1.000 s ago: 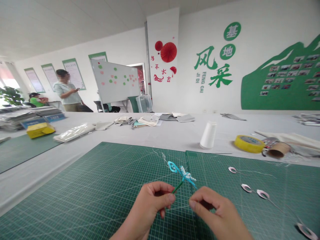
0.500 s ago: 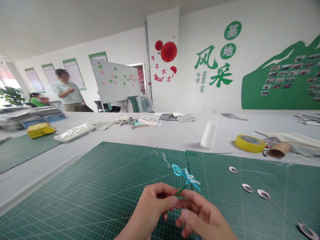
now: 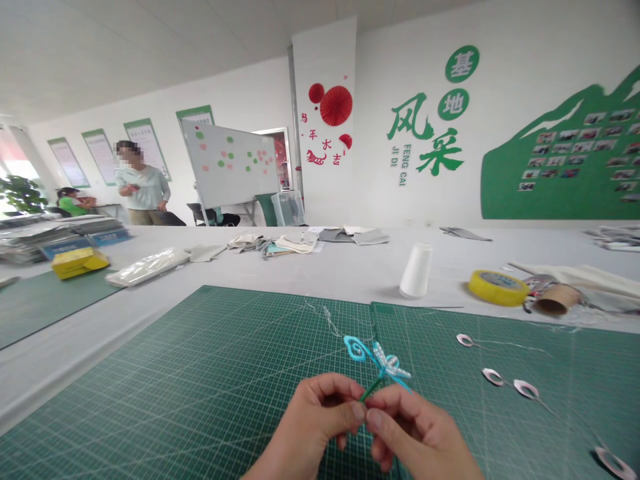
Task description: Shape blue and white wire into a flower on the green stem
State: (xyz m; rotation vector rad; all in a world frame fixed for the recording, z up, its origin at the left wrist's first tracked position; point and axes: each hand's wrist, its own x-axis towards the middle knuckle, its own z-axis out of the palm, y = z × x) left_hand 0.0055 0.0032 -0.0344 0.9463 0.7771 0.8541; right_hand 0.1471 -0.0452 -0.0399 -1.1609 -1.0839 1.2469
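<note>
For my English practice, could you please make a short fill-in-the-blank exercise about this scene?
1. The left hand and the right hand pinch a thin ____ stem.
2. The roll of tape beyond the green cutting mat is ____.
3. The cone of thread left of the tape is ____.

Missing words: green; yellow; white.

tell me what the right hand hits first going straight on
The right hand would likely meet the green stem of the blue ornament first, then the left hand; depth is unclear.
</note>
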